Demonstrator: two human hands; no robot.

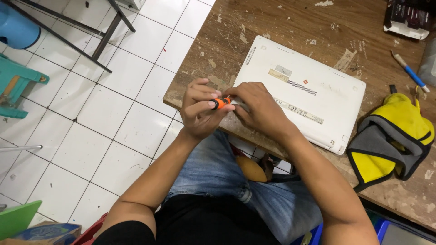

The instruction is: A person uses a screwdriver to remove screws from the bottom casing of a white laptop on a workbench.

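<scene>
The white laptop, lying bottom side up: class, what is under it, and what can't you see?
The white laptop rests on a scratched wooden table. Its lid, screen and keyboard face down, hidden. The right hand covers its near-left corner.

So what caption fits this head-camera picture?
Both hands, left hand and right hand, grip an orange screwdriver over an upturned white laptop.

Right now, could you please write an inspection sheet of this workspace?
Surface: worn wooden table, scratched, paint flecks.
Job's things: white laptop lying bottom up; orange screwdriver at its near-left corner.
Clutter: yellow-grey cloth; blue-handled tool; dark box at far edge.
Grippers: left hand holds the screwdriver; right hand rests on the laptop by the tip.
Cables: nothing seen.
Surroundings: white tiled floor; teal stool; blue container.
</scene>
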